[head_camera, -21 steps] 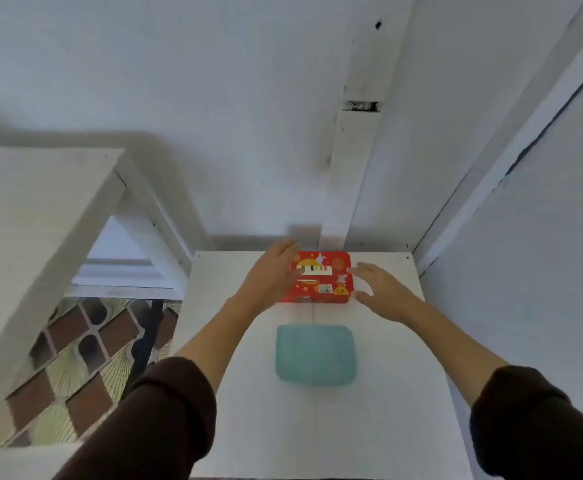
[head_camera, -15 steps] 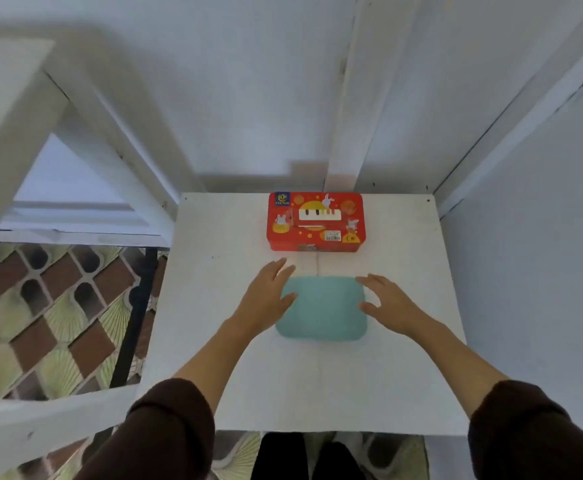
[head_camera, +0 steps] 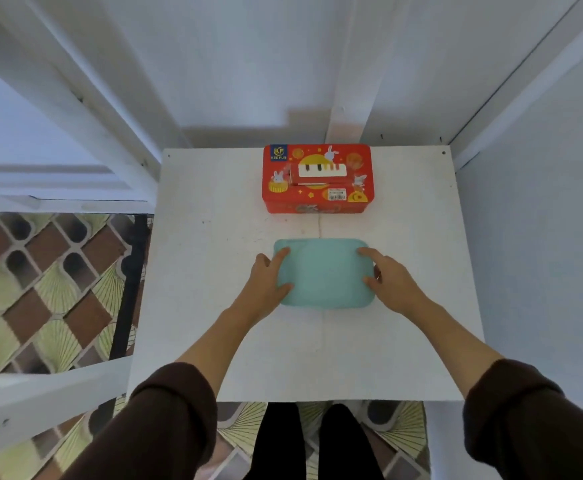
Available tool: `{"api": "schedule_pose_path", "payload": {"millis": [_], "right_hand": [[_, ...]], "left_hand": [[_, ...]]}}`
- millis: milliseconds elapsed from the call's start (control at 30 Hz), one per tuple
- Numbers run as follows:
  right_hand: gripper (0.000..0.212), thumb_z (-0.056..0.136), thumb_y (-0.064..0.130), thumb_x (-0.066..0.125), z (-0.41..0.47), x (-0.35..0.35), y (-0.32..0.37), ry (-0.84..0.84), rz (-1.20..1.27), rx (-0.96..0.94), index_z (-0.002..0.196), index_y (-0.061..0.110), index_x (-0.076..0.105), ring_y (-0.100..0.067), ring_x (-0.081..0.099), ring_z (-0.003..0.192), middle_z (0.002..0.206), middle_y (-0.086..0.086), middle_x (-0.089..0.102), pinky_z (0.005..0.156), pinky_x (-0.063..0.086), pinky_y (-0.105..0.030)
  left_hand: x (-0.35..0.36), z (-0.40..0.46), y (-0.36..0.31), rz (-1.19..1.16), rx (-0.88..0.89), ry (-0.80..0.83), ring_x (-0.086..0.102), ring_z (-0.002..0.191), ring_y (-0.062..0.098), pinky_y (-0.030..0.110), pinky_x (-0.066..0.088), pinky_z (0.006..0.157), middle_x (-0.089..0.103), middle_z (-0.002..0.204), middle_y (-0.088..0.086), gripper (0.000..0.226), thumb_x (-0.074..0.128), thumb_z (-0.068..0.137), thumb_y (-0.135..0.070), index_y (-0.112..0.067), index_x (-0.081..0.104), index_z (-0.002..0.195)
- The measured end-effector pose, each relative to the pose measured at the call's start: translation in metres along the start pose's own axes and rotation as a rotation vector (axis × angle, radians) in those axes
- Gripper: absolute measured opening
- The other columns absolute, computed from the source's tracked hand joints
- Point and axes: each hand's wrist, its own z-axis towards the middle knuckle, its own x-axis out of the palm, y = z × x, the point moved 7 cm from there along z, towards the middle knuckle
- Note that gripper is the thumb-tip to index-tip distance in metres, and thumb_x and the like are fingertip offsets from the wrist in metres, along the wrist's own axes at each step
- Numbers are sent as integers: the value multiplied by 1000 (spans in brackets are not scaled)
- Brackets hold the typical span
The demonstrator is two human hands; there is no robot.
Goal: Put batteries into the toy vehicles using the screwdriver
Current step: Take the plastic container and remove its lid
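A teal box (head_camera: 324, 271) with rounded corners lies flat in the middle of the white table (head_camera: 196, 306). My left hand (head_camera: 265, 282) grips its left edge, thumb on top near the front and fingers at the far corner. My right hand (head_camera: 390, 278) grips the right edge the same way. Behind the teal box stands a closed red tin (head_camera: 317, 178) printed with a piano and rabbits. No toy vehicle, battery or screwdriver shows.
White walls close in the table at the back and right. A slanted white beam (head_camera: 85, 109) runs past the table's left side. Patterned floor tiles (head_camera: 40, 289) lie below on the left. My legs (head_camera: 317, 441) stand at the table's front edge.
Both hands left the red tin and came back toward me to the teal box, where they now hold its two sides. The camera tilted down, showing more of the table.
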Motion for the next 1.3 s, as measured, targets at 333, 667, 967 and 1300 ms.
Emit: {"api": "schedule_pose_path", "payload": {"millis": [333, 667, 967, 1300], "right_hand": [[49, 91, 9, 52, -28, -143, 129, -218, -13, -166, 136, 21, 39, -20, 45, 79, 93, -7, 46, 72, 34, -23], [39, 96, 13, 41, -121, -231, 233, -486, 19, -297, 135, 20, 41, -11, 42, 70, 90, -5, 44, 57, 33, -15], [30, 97, 17, 42, -193, -231, 296, -609, 99, -472, 126, 15, 48, -4, 42, 66, 78, 5, 44, 57, 34, -14], [24, 96, 16, 44, -211, -194, 357, -624, 197, -528, 118, 16, 53, -11, 43, 62, 71, -1, 45, 54, 38, -18]], "left_hand": [[-164, -21, -102, -50, 213, -277, 41, 93, 19, 18, 35, 86, 34, 112, 5, 61, 60, 94, -19, -22, 31, 148], [-275, -106, -187, 7, 434, -476, 45, 94, 18, 22, 41, 79, 38, 109, 5, 56, 57, 95, -29, -18, 34, 145], [-319, -191, -185, -58, 466, -596, 46, 96, 19, 26, 40, 89, 40, 110, 5, 50, 53, 97, -28, -18, 38, 144], [-372, -233, -140, -91, 481, -622, 47, 97, 17, 23, 38, 87, 41, 111, 3, 51, 55, 96, -29, -19, 39, 143]]}}
